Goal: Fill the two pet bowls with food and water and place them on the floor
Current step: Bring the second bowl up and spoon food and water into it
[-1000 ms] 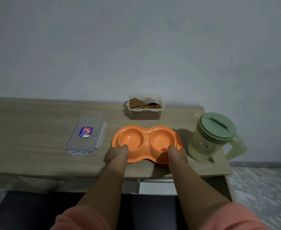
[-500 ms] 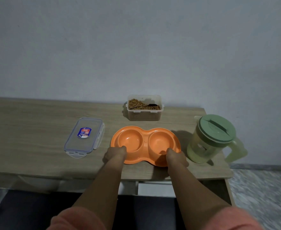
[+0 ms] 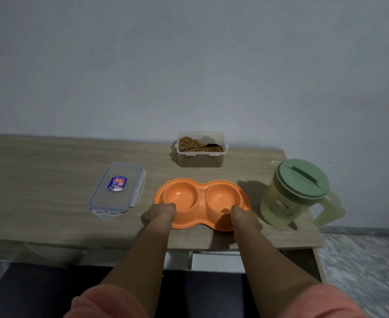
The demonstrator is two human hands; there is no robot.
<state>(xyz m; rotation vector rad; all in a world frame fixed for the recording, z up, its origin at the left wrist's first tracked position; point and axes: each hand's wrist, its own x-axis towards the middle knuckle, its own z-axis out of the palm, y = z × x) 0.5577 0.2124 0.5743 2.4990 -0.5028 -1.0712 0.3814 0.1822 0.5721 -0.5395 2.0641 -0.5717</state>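
Observation:
An orange double pet bowl (image 3: 201,198) lies on the wooden table (image 3: 39,180), both hollows bare. My left hand (image 3: 159,214) grips its near left rim and my right hand (image 3: 244,218) grips its near right rim. Behind it stands an uncovered clear tub of brown kibble (image 3: 200,149) with a spoon (image 3: 199,146) lying in it. To the right stands a pale green pitcher (image 3: 297,193) with a darker green lid, handle pointing right.
The tub's clear lid (image 3: 117,189) with a blue and red label lies flat left of the bowl. The table's right edge runs just past the pitcher, with speckled floor (image 3: 368,260) beyond. A grey wall backs the table.
Both hands stay on the bowl's near rim. The bowl sits in almost the same spot; only the view has shifted slightly.

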